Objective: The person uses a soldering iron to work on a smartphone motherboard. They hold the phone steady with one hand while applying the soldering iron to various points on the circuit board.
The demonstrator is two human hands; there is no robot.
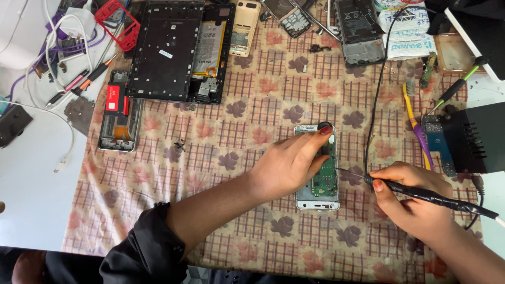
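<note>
Black sleeve cuff (144,247) sits closest to the lens, at the near edge of the worktop, and from it the left forearm runs up to the opened phone. Under everything lies the checked cloth with brown leaf prints (236,158), spread over the pale worktop (31,184); its near half is mostly bare, the best open room for shifting the arms, while the far edge is crowded. There a large black tablet frame with a yellowish battery (179,50) lies beside a smaller stripped phone with a red part (118,110). At right a black box-shaped unit (473,137) stands close beside the right hand, limiting any swing outward. The left hand (292,163) is spread over the small silver phone with its green circuit board exposed (320,181), one fingertip pressing near its top, pinning it to the cloth. The right hand (407,197) is closed around a black tape-wrapped soldering iron (421,193), tip pointing at the board's right edge; this looks like a soldering step, calling for a steady, short reach leftward.
</note>
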